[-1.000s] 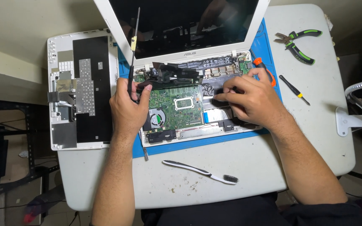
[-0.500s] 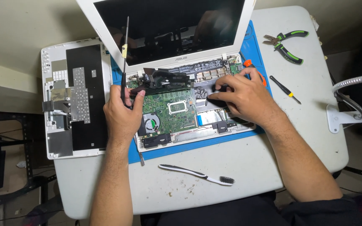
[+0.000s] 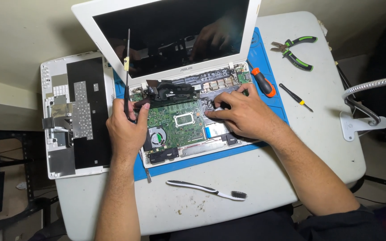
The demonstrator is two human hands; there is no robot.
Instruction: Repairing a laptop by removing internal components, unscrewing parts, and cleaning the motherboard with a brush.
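Laptop (image 3: 179, 120) (base opened) lies on a blue mat (image 3: 202, 158) atop the white worktop (image 3: 264, 178); left hand (image 3: 126, 129) pinches a screwdriver (image 3: 127, 76), right hand (image 3: 242, 116) fingers press inside.

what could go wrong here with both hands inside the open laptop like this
1. The left hand holds a long screwdriver upright beside the bare green circuit board; a slip might scratch the board or hit the screen.
2. The right hand presses its fingertips among exposed parts, which might strain a connector.
3. Loose crumbs on the table near the toothbrush might get into the open chassis.
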